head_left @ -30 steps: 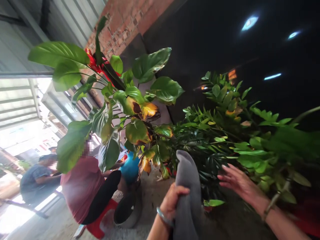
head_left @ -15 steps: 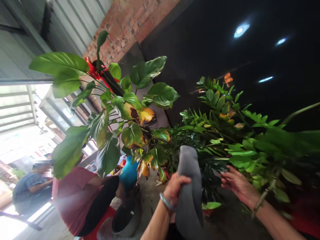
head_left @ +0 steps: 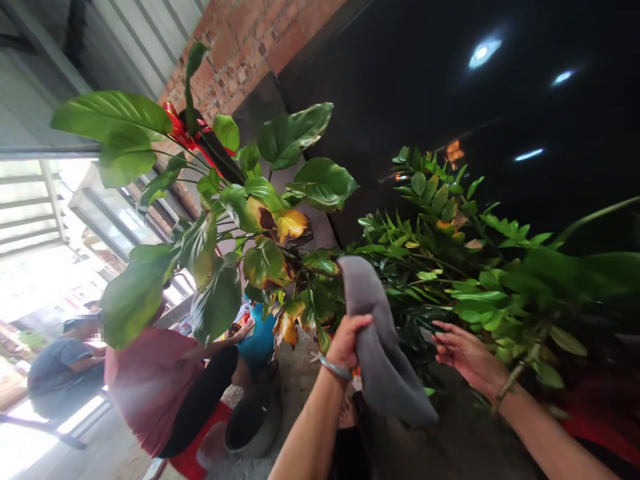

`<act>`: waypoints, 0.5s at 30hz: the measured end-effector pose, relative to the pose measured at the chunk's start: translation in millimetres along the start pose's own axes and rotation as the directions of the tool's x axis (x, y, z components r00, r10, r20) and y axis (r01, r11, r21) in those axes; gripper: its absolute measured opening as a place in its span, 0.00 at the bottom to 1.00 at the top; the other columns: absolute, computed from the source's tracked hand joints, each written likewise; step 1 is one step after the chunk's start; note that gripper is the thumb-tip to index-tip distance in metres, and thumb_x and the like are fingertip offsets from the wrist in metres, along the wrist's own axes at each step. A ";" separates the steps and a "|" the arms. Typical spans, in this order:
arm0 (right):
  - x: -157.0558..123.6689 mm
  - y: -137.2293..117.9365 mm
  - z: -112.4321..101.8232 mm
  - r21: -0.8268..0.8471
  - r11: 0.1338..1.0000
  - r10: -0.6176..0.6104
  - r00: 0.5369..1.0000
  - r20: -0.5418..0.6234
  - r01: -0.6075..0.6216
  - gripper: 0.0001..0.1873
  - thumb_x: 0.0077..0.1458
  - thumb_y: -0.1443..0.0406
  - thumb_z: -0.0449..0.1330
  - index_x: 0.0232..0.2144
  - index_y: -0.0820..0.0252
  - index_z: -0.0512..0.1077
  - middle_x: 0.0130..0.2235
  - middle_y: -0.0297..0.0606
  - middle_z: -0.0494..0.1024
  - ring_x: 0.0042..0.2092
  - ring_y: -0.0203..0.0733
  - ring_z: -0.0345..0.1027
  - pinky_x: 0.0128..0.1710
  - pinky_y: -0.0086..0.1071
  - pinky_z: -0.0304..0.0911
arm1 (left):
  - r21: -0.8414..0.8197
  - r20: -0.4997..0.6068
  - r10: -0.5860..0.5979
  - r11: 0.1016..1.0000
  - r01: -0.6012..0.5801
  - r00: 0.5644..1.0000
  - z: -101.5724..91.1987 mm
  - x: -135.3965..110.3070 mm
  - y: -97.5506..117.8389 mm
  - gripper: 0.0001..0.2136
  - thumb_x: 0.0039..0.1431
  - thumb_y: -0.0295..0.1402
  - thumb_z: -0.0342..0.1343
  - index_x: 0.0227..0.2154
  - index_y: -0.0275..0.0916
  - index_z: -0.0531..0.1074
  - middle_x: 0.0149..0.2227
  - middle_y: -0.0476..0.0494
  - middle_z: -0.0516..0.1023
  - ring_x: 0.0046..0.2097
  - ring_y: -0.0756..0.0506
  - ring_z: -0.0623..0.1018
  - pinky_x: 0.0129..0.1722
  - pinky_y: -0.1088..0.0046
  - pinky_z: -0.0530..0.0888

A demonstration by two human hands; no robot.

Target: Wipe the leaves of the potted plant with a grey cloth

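My left hand point(head_left: 350, 343) is closed around a limp grey cloth point(head_left: 385, 360), with its thumb across the front. One end of the cloth sticks up above the fist and the rest hangs down to the right. A bracelet circles that wrist. To the right, my right hand point(head_left: 465, 357) has its fingers apart and holds nothing, beside the low dark leaves of a bushy green plant point(head_left: 425, 247). A bare stem crosses in front of the right wrist. Left of the cloth stands a broad-leaved plant point(head_left: 320, 183) with some yellow and brown leaves.
A person in a pink shirt point(head_left: 150, 387) sits on a red stool point(head_left: 203, 440) at the lower left. Another person point(head_left: 65, 380) sits farther back. A dark bucket point(head_left: 253, 420) stands on the floor. Behind the plants rises a shiny black panel point(head_left: 400, 73) with light reflections.
My left hand has risen slightly, and the cloth's lower end has swung out to the right. My right hand has shifted a little left and up, still open.
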State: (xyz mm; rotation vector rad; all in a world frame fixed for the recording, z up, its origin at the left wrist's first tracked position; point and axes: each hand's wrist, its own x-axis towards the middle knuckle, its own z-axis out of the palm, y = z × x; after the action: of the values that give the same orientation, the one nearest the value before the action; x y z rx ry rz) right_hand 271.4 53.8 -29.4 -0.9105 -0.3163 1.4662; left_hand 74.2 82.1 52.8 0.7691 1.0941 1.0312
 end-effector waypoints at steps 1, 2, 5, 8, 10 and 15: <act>0.9 0.6 -0.7 -0.006 1.000 0.006 1.000 -0.012 -0.006 0.13 0.36 0.78 0.63 0.25 0.58 0.75 0.18 0.33 0.78 0.16 0.35 0.67 0.16 0.26 0.67 | 0.107 0.043 -0.058 0.993 0.054 0.997 -1.7 -3.9 -15.2 0.09 0.30 0.26 0.64 0.22 0.36 0.76 0.18 0.49 0.76 0.21 0.49 0.72 0.24 0.73 0.70; 1.6 0.9 -1.5 -0.012 1.000 0.014 0.999 -0.031 -0.014 0.12 0.36 0.78 0.63 0.24 0.58 0.74 0.18 0.32 0.77 0.15 0.35 0.67 0.15 0.26 0.67 | 0.218 0.088 -0.121 0.971 0.099 0.989 -5.3 -10.4 -28.6 0.10 0.28 0.26 0.64 0.22 0.35 0.77 0.18 0.49 0.76 0.21 0.49 0.72 0.23 0.73 0.69; 2.1 0.3 -3.6 -0.023 0.999 0.028 0.997 -0.065 -0.029 0.11 0.35 0.78 0.63 0.20 0.58 0.72 0.16 0.29 0.76 0.14 0.34 0.66 0.12 0.24 0.63 | 0.454 0.180 -0.270 0.876 0.164 0.946 -20.1 -34.1 -42.1 0.13 0.24 0.24 0.63 0.22 0.35 0.79 0.20 0.49 0.78 0.23 0.48 0.73 0.24 0.74 0.70; 0.3 -1.4 -3.7 -0.020 1.000 0.019 0.999 -0.046 -0.020 0.11 0.35 0.78 0.63 0.21 0.59 0.73 0.16 0.30 0.76 0.14 0.34 0.65 0.13 0.24 0.64 | 0.425 0.235 -0.186 0.903 0.071 0.954 -27.8 -43.0 -15.0 0.14 0.24 0.24 0.63 0.22 0.34 0.80 0.22 0.48 0.80 0.25 0.47 0.74 0.26 0.74 0.71; -1.1 -2.0 -2.7 -0.022 1.000 0.017 0.999 -0.038 -0.018 0.11 0.35 0.78 0.63 0.22 0.59 0.74 0.17 0.32 0.77 0.15 0.34 0.66 0.14 0.25 0.66 | 0.258 0.199 -0.003 0.965 -0.049 0.980 -26.8 -36.4 7.8 0.14 0.24 0.25 0.63 0.24 0.34 0.79 0.23 0.47 0.80 0.25 0.47 0.75 0.26 0.74 0.71; 0.0 1.0 -1.9 -0.020 1.000 0.012 1.000 -0.028 -0.013 0.13 0.36 0.79 0.63 0.24 0.58 0.74 0.17 0.31 0.78 0.15 0.34 0.66 0.14 0.25 0.67 | 0.054 -0.044 0.102 0.994 -0.099 0.994 -23.5 -17.7 -1.2 0.12 0.25 0.29 0.65 0.21 0.37 0.76 0.19 0.51 0.76 0.22 0.49 0.72 0.25 0.73 0.70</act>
State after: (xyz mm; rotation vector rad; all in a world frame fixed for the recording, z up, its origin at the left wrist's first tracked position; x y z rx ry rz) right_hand 272.0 53.0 -31.4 -0.9498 -0.3056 1.4631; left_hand 50.1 65.4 50.7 0.8529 1.1352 1.1139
